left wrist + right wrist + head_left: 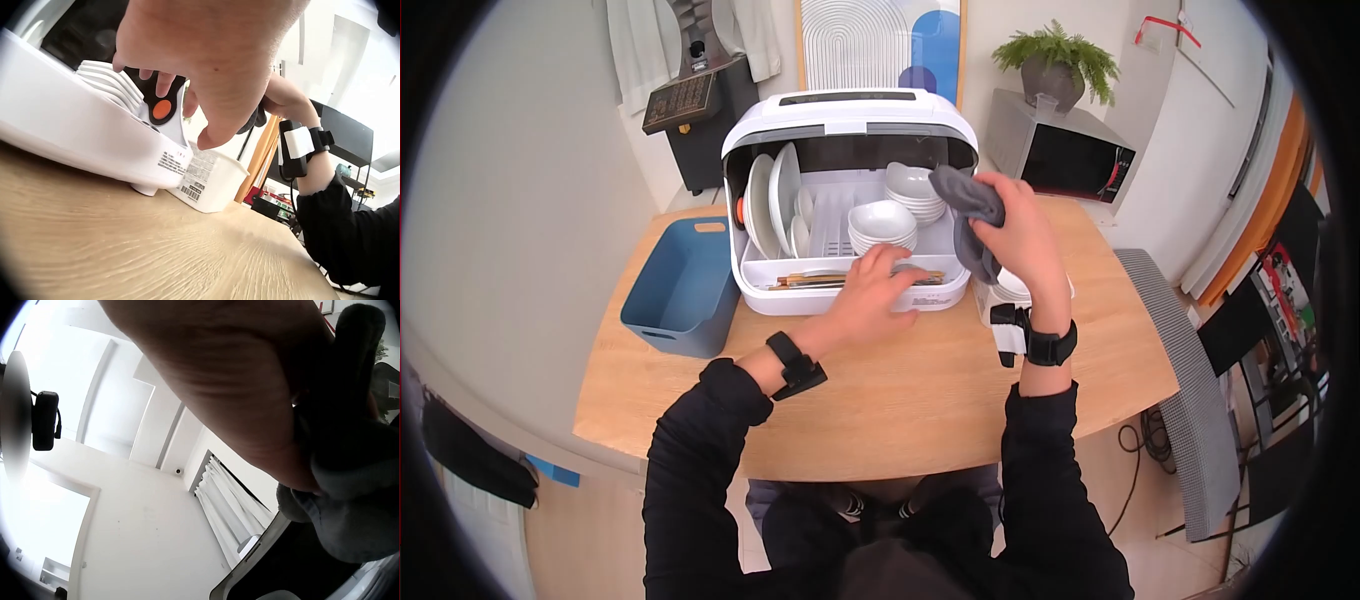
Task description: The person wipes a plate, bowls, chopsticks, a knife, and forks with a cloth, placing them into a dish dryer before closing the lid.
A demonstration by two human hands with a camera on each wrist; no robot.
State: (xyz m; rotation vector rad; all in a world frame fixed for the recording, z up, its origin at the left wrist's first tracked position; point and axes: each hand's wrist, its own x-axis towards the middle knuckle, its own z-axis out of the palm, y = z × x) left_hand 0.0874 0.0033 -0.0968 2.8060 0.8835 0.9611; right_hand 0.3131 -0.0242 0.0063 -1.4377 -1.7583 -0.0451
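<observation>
My right hand (1022, 230) grips a bunched dark grey cloth (970, 205) at the right front corner of a white dish cabinet (750, 285). Close up in the right wrist view, the cloth (359, 519) hangs in folds from the fingers. My left hand (872, 300), its fingers loosely spread and holding nothing, hovers over the cabinet's front tray, where chopsticks (805, 282) lie. Behind it, inside the cabinet, stand stacked white bowls (882, 222), with a second bowl stack (915, 187) further back. White plates (784, 195) lean upright on the left side.
Left of the cabinet stands a blue plastic bin (670, 330). A white tub (215, 181) with a printed label sits by the cabinet's right corner, partly under my right hand. The wooden table (880, 400) curves toward me. Behind at right is a microwave (1060, 150) bearing a potted fern (1055, 75).
</observation>
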